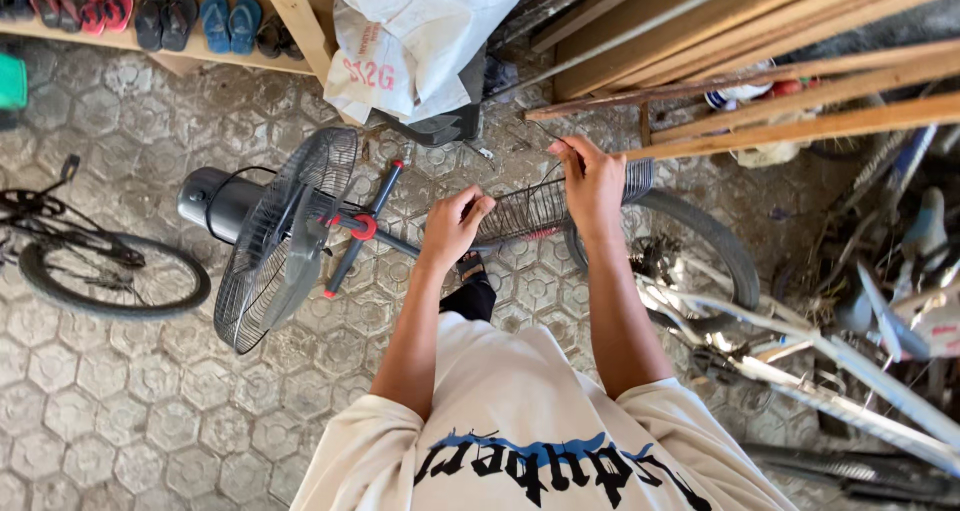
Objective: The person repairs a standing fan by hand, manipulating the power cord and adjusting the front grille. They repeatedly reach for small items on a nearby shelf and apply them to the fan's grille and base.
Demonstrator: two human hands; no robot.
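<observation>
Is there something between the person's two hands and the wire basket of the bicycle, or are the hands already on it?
Nothing visible stands between them. The left hand grips the near rim of the wire basket, and the right hand is at its upper rim, pinching what looks like a thin wire. The standing fan lies to the left, apart from both hands.

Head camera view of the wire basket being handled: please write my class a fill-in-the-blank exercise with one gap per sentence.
1. Both hands grip a dark wire ____ with an oval rim.
2. The left hand and right hand hold it above a floor of grey ____-shaped pavers.
3. A black-caged electric fan lies on the floor to the person's ____.
4. Pairs of flip-flops sit on a wooden ____.

Missing words: basket; hexagon; left; shelf
</observation>
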